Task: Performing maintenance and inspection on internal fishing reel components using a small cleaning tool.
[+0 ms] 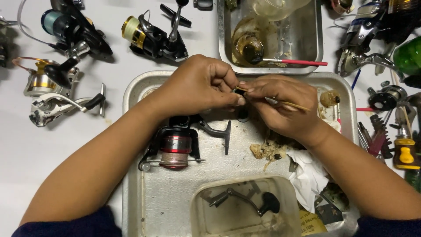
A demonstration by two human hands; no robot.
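Far left of the white table there's a pile of spinning reels, one silver and gold [44,90], plus a black one with a gold spool [151,37] up near the top edge. Inside the big metal tray [131,145], toward its left side, sits a black reel with a red spool [175,145], its handle poking out to the right. The left hand [197,85] is curled nearly shut over the tray's top edge, thumb and fingertips pinching a small dark part [240,91] (can't tell exactly what it is, it's mostly covered). The right hand [285,105] is closed too, fingers meeting the same part and gripping a thin wooden stick [294,105] that angles off to the right. Looks to me like the cleaning or greasing stage, working the stick's tip into that little piece. The next move probably needs a steady pinch from the left and small, careful strokes from the right. A clear plastic tub [245,206] with a crank handle in it sits at the tray's bottom edge, and a crumpled tissue [309,175] lies toward the bottom right corner.
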